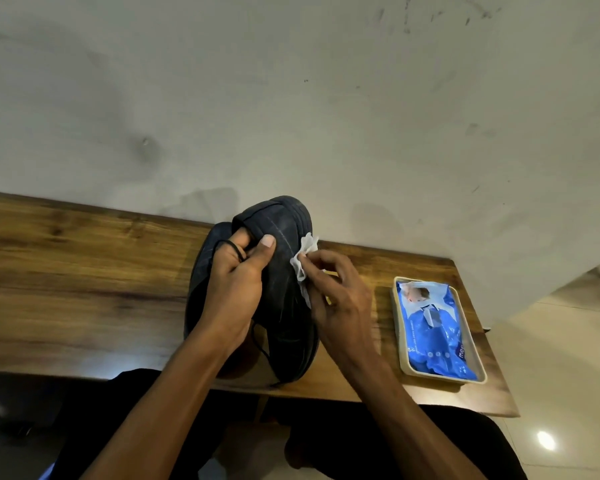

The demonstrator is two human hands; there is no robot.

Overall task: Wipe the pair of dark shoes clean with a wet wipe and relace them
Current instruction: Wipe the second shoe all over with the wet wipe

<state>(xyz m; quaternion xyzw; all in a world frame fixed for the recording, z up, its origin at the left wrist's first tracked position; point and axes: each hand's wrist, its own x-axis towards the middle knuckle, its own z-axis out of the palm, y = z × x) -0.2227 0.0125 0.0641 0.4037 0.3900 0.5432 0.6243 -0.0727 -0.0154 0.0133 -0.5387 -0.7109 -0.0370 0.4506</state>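
One wooden table (66, 271) (glossy) against scuffed wall (291, 98).

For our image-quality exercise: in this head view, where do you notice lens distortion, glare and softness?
Head view: the wide lens bows the wooden table edge; a bright light reflection glares on the floor tile at lower right; the dark shoe, white wet wipe and both hands look slightly soft; the blue wipes pack print is barely readable.

2nd shoe (205, 271) mostly hidden behind hands (232, 289)
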